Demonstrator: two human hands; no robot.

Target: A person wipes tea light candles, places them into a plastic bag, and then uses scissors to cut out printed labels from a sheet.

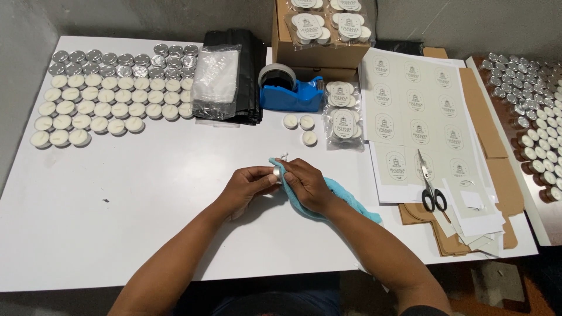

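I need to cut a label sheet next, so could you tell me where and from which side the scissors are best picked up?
Take the scissors by the black handle loops, which lie at the near end, towards the person, on the label sheets. The blades point away towards the wall, so I would come from the near side with the right hand, which is closer.

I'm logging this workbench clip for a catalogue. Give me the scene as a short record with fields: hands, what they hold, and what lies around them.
left hand: left hand pinches a small metal-cupped tealight
right hand: right hand presses a blue cloth against the tealight
nearby: three loose candles just beyond the hands
left of table: rows of tealights
centre back: blue tape dispenser, cardboard box
right: label sheets, scissors
surface: white table
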